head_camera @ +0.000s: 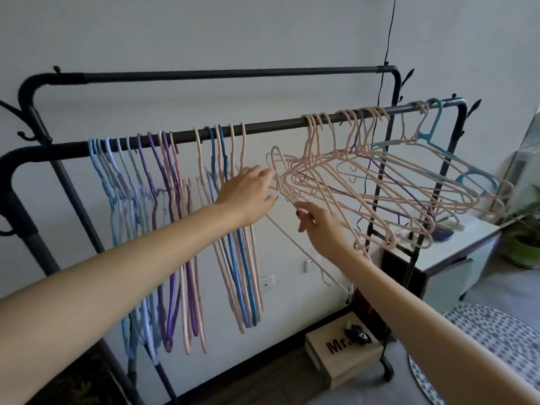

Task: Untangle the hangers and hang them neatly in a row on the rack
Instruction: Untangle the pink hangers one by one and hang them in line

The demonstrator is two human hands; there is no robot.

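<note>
I am seeing a cardboard box (342, 359) printed "Mr." sitting on the floor, a small black object (357, 332) lying on its top. A white cabinet (450, 258) is standing at right, a potted plant (526, 238) sitting beside it, a dotted rug (482, 340) lying nearby.

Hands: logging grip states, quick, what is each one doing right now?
Left hand: fingers at the pink tangled hangers; grip cannot be told.
Right hand: pinching a pink hanger's end.

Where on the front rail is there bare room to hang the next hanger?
The front rail is bare between the last straight pink hanger and the tangled pink bunch. A short bare patch lies right of that bunch, before the blue hanger. The back rail is bare throughout. The left row is crowded.
</note>
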